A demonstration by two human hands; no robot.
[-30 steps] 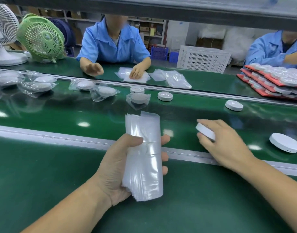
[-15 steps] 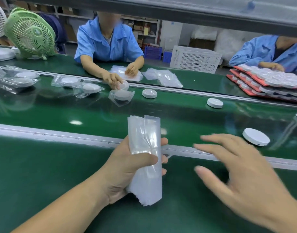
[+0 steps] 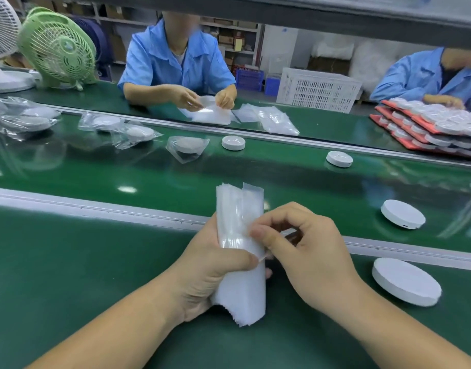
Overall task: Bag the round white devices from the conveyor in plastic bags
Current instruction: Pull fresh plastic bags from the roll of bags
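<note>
On the green table (image 3: pixel 69 262), with left hand (image 3: pixel 210 272) gripping the stack of plastic bags (image 3: pixel 241 294) and right hand (image 3: pixel 309 257) pinching one edge, peel off only one, round white device (image 3: pixel 406 284) lying near right.

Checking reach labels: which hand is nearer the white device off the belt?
Right: the right hand is just left of the device; left hand grips the bag stack farther left.

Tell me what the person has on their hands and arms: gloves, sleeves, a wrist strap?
Nothing worn that I can see. The left hand and right hand are bare: no gloves, rings or finger cots. The left forearm and right forearm are uncovered to the frame edge: no sleeve, watch or wrist strap.
</note>
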